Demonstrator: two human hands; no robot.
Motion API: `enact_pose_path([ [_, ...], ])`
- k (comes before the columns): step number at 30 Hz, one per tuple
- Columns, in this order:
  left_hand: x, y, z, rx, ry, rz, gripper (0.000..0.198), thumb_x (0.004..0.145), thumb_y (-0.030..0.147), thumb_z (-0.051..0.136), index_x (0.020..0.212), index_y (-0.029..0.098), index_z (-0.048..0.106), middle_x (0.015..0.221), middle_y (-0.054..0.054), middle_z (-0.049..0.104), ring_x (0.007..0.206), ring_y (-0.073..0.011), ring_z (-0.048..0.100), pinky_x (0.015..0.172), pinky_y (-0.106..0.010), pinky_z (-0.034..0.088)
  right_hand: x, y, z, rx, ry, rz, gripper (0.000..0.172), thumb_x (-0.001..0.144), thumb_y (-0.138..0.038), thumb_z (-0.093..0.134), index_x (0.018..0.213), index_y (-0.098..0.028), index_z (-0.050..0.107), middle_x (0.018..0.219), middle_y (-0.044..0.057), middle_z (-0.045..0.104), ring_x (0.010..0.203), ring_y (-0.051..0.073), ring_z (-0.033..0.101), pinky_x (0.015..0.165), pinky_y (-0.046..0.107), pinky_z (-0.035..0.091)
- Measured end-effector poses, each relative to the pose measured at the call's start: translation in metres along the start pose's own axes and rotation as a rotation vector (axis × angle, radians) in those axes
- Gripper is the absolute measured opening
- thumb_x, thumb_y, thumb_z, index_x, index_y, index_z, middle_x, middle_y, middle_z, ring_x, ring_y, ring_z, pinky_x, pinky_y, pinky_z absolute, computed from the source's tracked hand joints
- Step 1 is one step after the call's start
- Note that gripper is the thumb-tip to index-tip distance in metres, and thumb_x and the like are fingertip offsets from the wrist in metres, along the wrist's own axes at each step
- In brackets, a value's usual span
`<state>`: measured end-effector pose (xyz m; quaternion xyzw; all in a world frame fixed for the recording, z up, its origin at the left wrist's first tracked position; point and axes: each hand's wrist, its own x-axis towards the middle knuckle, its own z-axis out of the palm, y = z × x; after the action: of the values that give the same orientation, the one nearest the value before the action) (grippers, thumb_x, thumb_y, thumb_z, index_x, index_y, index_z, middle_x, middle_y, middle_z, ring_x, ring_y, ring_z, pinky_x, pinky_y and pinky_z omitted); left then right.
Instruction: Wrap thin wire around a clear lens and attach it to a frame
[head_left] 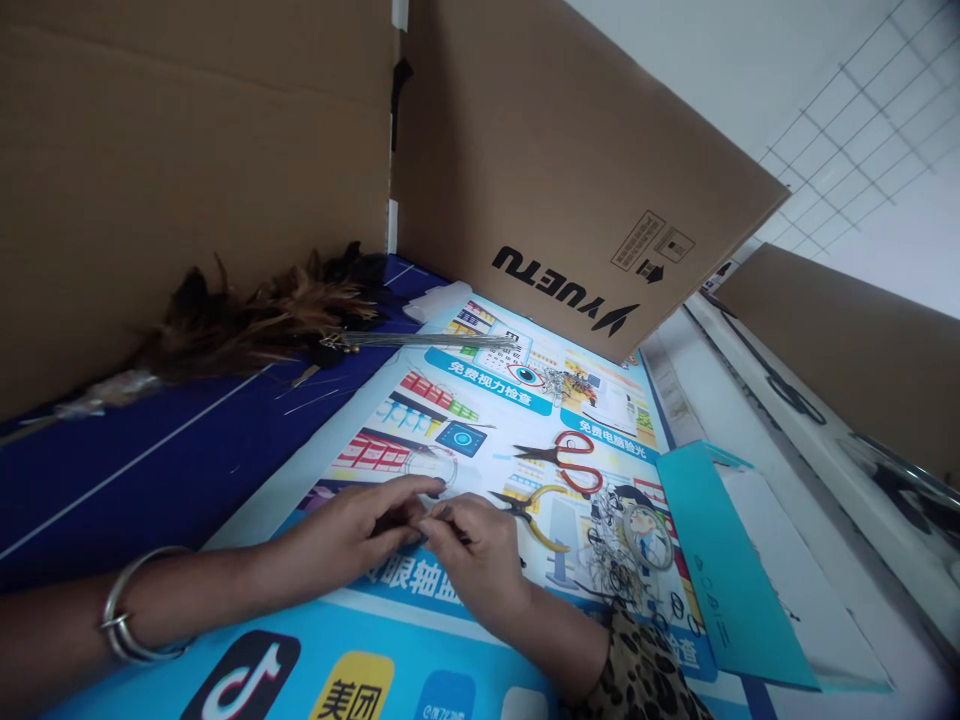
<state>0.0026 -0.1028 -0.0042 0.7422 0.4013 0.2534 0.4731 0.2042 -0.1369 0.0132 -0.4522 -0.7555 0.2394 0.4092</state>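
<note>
Over the printed poster [292,500], my left hand [394,515] and my right hand [480,540] meet fingertip to fingertip. Both are closed in a pinch around something too small to make out, with the fingers covering most of it. A silver bangle [116,620] circles my left wrist. Just beyond my right hand lie yellow-handled pliers [551,535] and, farther off, red-handled scissors [577,468]. To the right is a tangled pile of small dark and silvery wire pieces [611,570], with a clear round object [649,537] beside it. A faint clear ring [442,465] lies behind my left fingers.
Brown feathers [262,320] lie on the dark blue surface [187,460] at the left. Long thin metal rods [442,340] reach onto the poster. A smaller wire pile [559,383] sits farther back. Cardboard panels [525,150] stand behind; an open turquoise box [720,560] is at the right.
</note>
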Motion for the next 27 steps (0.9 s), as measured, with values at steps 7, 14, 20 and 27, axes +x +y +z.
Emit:
enact_pose_path([
  [7, 0.002, -0.001, -0.007, -0.078, -0.06, 0.065, 0.014, 0.086, 0.029, 0.068, 0.096, 0.02, 0.072, 0.088, -0.001, 0.071, 0.084, -0.0195, 0.067, 0.076, -0.027, 0.052, -0.005, 0.002, -0.002, -0.071, -0.084, -0.016, 0.022, 0.104, -0.032, 0.064, 0.091, -0.022, 0.078, 0.084, 0.005, 0.08, 0.08, 0.017, 0.075, 0.075, 0.025, 0.059],
  [14, 0.011, -0.017, -0.019, -0.218, -0.097, 0.242, 0.025, 0.098, 0.036, 0.07, 0.12, 0.031, 0.081, 0.107, -0.004, 0.074, 0.101, -0.0205, 0.068, 0.092, -0.029, 0.054, -0.003, 0.01, 0.0, 0.019, -0.088, -0.052, 0.024, 0.103, -0.031, 0.062, 0.088, -0.021, 0.078, 0.08, 0.004, 0.075, 0.074, 0.016, 0.071, 0.07, 0.023, 0.056],
  [20, 0.027, -0.02, -0.026, -0.4, -0.256, 0.246, 0.024, 0.09, 0.041, 0.082, 0.113, 0.036, 0.085, 0.099, -0.002, 0.071, 0.092, -0.0183, 0.066, 0.088, -0.029, 0.055, 0.001, 0.018, -0.001, 0.143, -0.243, -0.017, 0.039, 0.104, -0.051, 0.062, 0.086, -0.02, 0.079, 0.078, 0.004, 0.069, 0.073, 0.015, 0.066, 0.068, 0.024, 0.053],
  [27, 0.039, -0.008, -0.03, -0.439, -0.37, 0.232, 0.019, 0.085, 0.046, 0.086, 0.1, 0.034, 0.088, 0.097, -0.001, 0.063, 0.091, -0.0169, 0.062, 0.086, -0.025, 0.052, 0.009, 0.015, -0.005, 0.3, -0.291, 0.109, 0.057, 0.095, -0.067, 0.068, 0.063, -0.02, 0.059, 0.068, -0.002, 0.051, 0.064, 0.012, 0.053, 0.06, 0.023, 0.044],
])
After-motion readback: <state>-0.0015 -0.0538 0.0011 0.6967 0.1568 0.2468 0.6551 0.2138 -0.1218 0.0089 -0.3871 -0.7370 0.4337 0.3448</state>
